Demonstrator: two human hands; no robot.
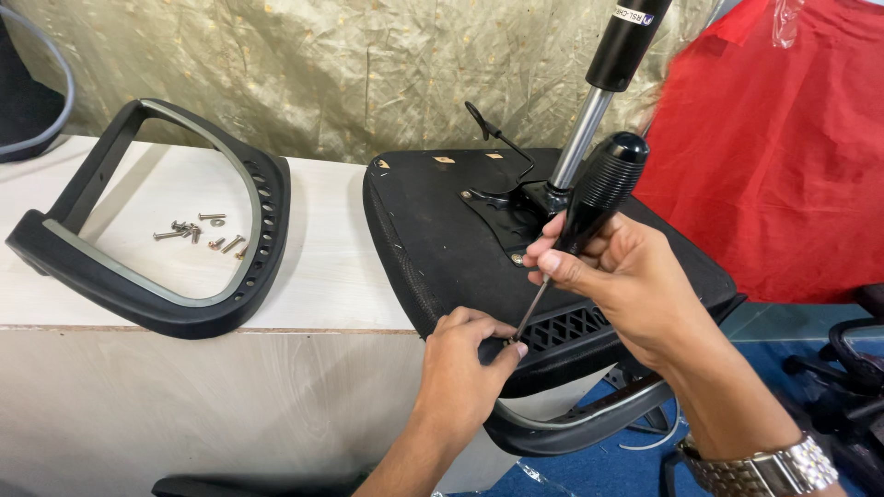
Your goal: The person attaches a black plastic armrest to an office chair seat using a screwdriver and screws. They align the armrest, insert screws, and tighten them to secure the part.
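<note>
White table (331,248), black armrest (166,304), loose screws (198,232), upturned seat (442,239)

A black chair armrest (157,225) lies flat on the pale table (331,267), off to the left. It is shaped like a loop with a grey inner edge. A little heap of silver screws (201,232) lies on the table inside the loop (too small and bunched to count). A crinkled gold sheet (350,64) hangs behind the table. A big red cloth (783,156) hangs on the right. Under it is a blue floor (783,336), with black chair parts (852,368) by the right edge. A grey cable (46,83) curves in the top left corner.
</note>
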